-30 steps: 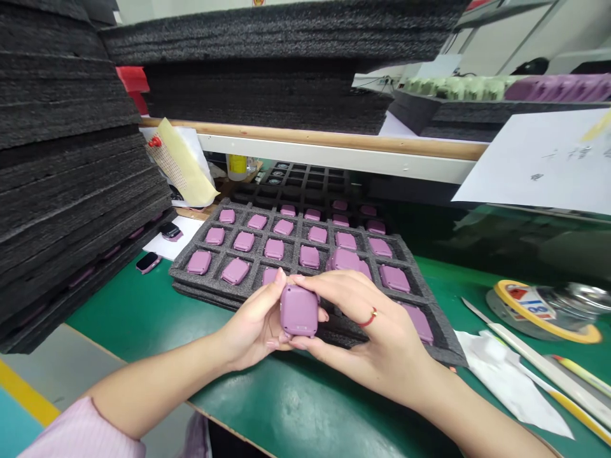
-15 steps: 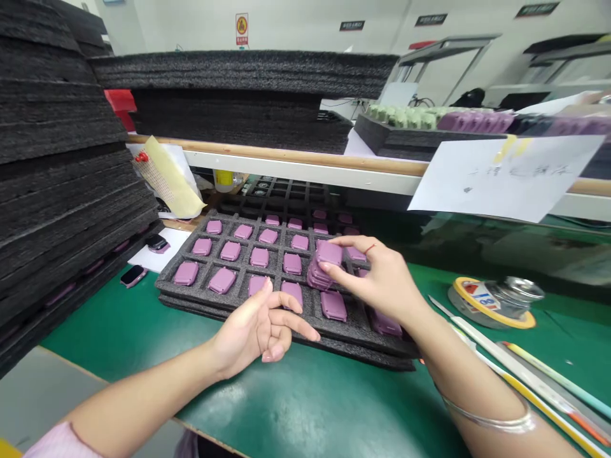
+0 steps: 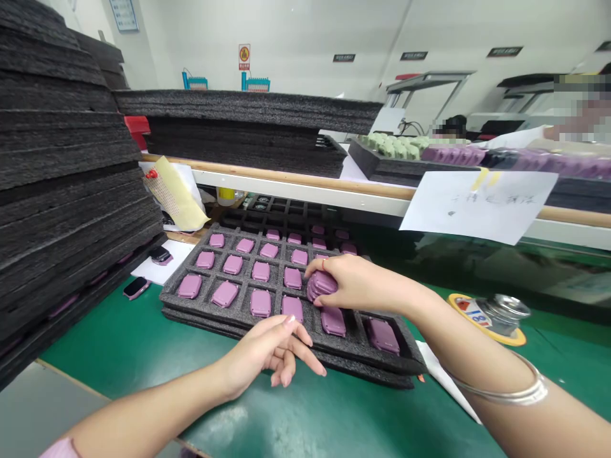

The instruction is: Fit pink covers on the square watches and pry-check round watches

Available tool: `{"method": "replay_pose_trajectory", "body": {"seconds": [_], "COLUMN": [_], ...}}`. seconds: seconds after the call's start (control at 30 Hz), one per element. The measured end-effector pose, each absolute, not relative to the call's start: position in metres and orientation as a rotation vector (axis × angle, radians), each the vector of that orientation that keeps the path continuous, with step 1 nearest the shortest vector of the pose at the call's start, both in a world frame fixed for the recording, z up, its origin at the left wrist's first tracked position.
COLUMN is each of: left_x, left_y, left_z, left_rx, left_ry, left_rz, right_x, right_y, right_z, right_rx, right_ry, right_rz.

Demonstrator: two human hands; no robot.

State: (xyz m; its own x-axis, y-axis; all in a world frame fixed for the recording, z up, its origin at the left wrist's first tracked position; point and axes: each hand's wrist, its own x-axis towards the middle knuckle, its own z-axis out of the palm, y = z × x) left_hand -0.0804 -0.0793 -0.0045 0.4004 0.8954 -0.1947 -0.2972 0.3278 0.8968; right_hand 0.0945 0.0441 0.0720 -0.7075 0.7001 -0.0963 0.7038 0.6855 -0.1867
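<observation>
A black foam tray (image 3: 191, 308) lies on the green bench, its pockets holding several purple watch bodies (image 3: 260, 302). My right hand (image 3: 353, 283) curls over a small stack of purple watch bodies (image 3: 323, 284) in the tray's middle, fingers wrapped round it. My left hand (image 3: 272, 353) hovers at the tray's near edge with fingers spread and nothing in it, just below a purple body in the front row.
Tall stacks of black foam sheets (image 3: 67, 178) stand at the left and on the back shelf. Two watches (image 3: 136, 287) lie on the bench by the left stack. A tape roll (image 3: 491, 312) and a paper sign (image 3: 477, 203) are at the right.
My right hand carried the purple watch body from both hands to the stack in the tray and closed over it. My left hand let go and opened.
</observation>
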Motion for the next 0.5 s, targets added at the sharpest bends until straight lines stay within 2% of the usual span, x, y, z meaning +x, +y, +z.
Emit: {"method": "replay_pose_trajectory", "body": {"seconds": [0.27,0.5], "left_x": [-0.078,-0.075], "left_y": [-0.085,-0.086], "left_z": [-0.006,-0.005], "left_rx": [0.947,0.979], "left_ry": [0.762,0.756], "left_rz": [0.867,0.826], "right_x": [0.077,0.024], "right_y": [0.046,0.098], "right_z": [0.078,0.082], "right_rx": [1.207,1.314], "right_ry": [2.762,2.886], "right_rz": [-0.163,-0.143]}}
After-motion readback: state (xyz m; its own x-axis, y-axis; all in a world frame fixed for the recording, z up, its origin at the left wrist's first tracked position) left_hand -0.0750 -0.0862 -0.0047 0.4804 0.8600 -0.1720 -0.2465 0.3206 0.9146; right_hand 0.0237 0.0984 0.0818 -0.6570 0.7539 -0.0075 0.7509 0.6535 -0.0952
